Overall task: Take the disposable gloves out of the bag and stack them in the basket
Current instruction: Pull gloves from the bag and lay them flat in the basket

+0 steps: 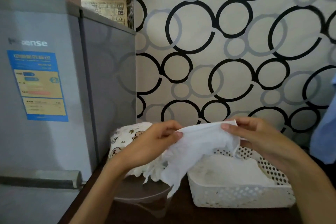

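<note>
both the left hand [158, 140] and right hand [254, 136] pinched the top edge of a limp glove [196, 149] above the basket [241, 196] by the desk's far edge, so its dangling fingers could have snagged the rim and crumpled the stack.

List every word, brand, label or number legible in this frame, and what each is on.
"Hisense": brand on the grey fridge door; first letters partly washed out.
Blue and yellow label on the fridge: print too blurred to read.
Papers above the fridge: print too small to read.
Patterned bag: cartoon figures, no readable words.
</note>
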{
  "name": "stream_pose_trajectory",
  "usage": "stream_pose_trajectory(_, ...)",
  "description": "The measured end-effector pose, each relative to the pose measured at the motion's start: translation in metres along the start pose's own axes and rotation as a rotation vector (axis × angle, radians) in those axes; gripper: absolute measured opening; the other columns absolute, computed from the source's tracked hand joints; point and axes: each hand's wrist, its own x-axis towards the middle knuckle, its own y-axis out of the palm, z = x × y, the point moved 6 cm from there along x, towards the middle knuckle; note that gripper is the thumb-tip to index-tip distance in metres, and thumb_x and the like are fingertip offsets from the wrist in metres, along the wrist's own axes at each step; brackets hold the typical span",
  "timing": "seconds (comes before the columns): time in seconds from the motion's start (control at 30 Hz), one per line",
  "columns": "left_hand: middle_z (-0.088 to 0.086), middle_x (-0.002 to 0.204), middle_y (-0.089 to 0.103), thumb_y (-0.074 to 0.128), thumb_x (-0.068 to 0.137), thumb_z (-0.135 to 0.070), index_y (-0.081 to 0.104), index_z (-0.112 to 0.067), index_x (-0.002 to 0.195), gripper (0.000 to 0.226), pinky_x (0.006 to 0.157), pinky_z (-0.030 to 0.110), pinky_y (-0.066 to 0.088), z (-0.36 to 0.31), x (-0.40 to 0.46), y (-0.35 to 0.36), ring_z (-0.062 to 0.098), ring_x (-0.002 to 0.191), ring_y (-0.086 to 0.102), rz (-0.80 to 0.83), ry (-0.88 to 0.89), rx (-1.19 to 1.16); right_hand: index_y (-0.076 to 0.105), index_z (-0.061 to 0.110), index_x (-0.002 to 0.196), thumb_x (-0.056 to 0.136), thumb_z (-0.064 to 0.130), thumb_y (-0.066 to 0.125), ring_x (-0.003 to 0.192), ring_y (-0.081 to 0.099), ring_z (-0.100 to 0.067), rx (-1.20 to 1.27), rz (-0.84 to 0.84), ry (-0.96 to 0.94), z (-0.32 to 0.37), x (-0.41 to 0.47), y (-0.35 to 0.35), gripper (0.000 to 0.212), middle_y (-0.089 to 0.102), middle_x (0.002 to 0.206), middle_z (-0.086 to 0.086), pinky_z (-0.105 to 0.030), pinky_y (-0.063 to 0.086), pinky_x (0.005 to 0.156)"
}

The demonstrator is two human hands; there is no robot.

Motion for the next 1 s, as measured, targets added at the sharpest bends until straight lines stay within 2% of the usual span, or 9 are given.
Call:
stream_pose_trajectory(0.1, -0.012, 0.071, 0.065, 0.046, 0.1, -0.028, 0.059, -0.014, 0.102, 0.018, 0.065, 0.018, 0.048, -0.006, 0.019, 0.011, 0.002, 0.067, 0.06, -0.012, -0.071, -0.083, 0.07, 0.016, 0.097, 0.085, 0.028, 0.063, 0.09, 0.067, -0.019, 0.143, -0.161, -0.066, -0.001, 0.005, -0.016, 0.018, 0.073, 0.096, -0.007, -0.033, 0.053, 0.083)
stream_pose_trajectory(0.17, -0.011, 0.071, 0.066, 0.046, 0.1, -0.027, 0.059, -0.016, 0.096, 0.017, 0.062, 0.016, 0.051, -0.014, 0.033, 0.017, 0.002, 0.065, 0.061, -0.034, -0.091, -0.113, 0.066, 0.023, 0.092, 0.091, 0.03, 0.059, 0.092, 0.065, -0.021, 0.063, -0.31, -0.135, 0.003, 0.007, -0.027, 0.011, 0.071, 0.092, -0.003, -0.037, 0.051, 0.085)
stream_pose_trajectory(0.3, -0.001, 0.081, 0.063, 0.046, 0.1, -0.026, 0.065, -0.011, 0.092, 0.025, 0.071, 0.023, 0.044, -0.029, 0.058, 0.02, 0.013, 0.075, 0.057, -0.151, -0.037, -0.034, 0.057, 0.021, 0.091, 0.094, 0.033, 0.052, 0.07, 0.06, -0.018, -0.301, -0.612, -0.444, 0.03, -0.004, -0.044, 0.014, 0.063, 0.075, 0.0, -0.03, 0.045, 0.06)
stream_pose_trajectory(0.37, -0.005, 0.079, 0.061, 0.044, 0.101, -0.028, 0.066, -0.013, 0.098, 0.026, 0.065, 0.021, 0.04, -0.035, 0.066, 0.018, 0.009, 0.069, 0.053, -0.241, -0.023, 0.038, 0.057, 0.021, 0.094, 0.095, 0.034, 0.05, 0.055, 0.053, -0.016, -0.488, -0.702, -0.571, 0.042, -0.013, -0.047, 0.015, 0.059, 0.063, -0.002, -0.029, 0.039, 0.049)
stream_pose_trajectory(0.43, -0.004, 0.077, 0.059, 0.042, 0.101, -0.027, 0.064, -0.013, 0.1, 0.026, 0.06, 0.021, 0.036, -0.04, 0.074, 0.018, 0.008, 0.064, 0.049, -0.331, -0.01, 0.061, 0.061, 0.019, 0.098, 0.095, 0.033, 0.049, 0.056, 0.055, -0.016, -0.599, -0.754, -0.643, 0.049, -0.017, -0.05, 0.017, 0.061, 0.062, -0.004, -0.03, 0.042, 0.05)
stream_pose_trajectory(0.6, -0.001, 0.078, 0.044, 0.03, 0.104, -0.03, 0.046, -0.013, 0.091, 0.027, 0.057, 0.012, 0.037, -0.04, 0.078, 0.031, 0.008, 0.066, 0.039, -0.454, 0.002, -0.076, 0.058, 0.023, 0.095, 0.094, 0.036, 0.051, 0.049, 0.049, -0.009, -0.467, -0.684, -0.575, 0.047, -0.009, -0.051, 0.015, 0.06, 0.061, 0.0, -0.023, 0.037, 0.044)
stream_pose_trajectory(0.7, 0.001, 0.079, 0.045, 0.026, 0.105, -0.034, 0.044, -0.013, 0.094, 0.029, 0.064, 0.024, 0.04, -0.03, 0.068, 0.034, 0.008, 0.067, 0.041, -0.556, 0.017, -0.122, 0.054, 0.025, 0.089, 0.094, 0.032, 0.053, 0.041, 0.036, -0.007, -0.276, -0.582, -0.532, 0.041, -0.003, -0.035, 0.009, 0.058, 0.057, -0.004, -0.016, 0.027, 0.039)
stream_pose_trajectory(0.87, -0.009, 0.057, 0.042, 0.024, 0.103, -0.036, 0.04, -0.024, 0.093, 0.022, 0.052, 0.033, 0.037, -0.043, 0.05, 0.011, 0.011, 0.051, 0.045, -0.82, 0.216, 0.286, 0.054, 0.02, 0.093, 0.095, 0.031, 0.05, 0.046, 0.043, -0.006, -0.006, -0.471, -0.387, 0.023, 0.007, -0.021, 0.012, 0.057, 0.059, -0.003, -0.017, 0.034, 0.041)
stream_pose_trajectory(1.0, -0.004, 0.065, 0.052, 0.027, 0.104, -0.033, 0.043, -0.019, 0.098, 0.022, 0.057, 0.035, 0.04, -0.021, 0.081, 0.037, 0.022, 0.063, 0.053, -0.526, 0.158, 0.452, 0.054, 0.017, 0.093, 0.096, 0.027, 0.05, 0.068, 0.055, -0.015, -0.075, -0.449, -0.144, -0.023, 0.021, -0.042, 0.01, 0.06, 0.079, -0.001, -0.023, 0.043, 0.055)
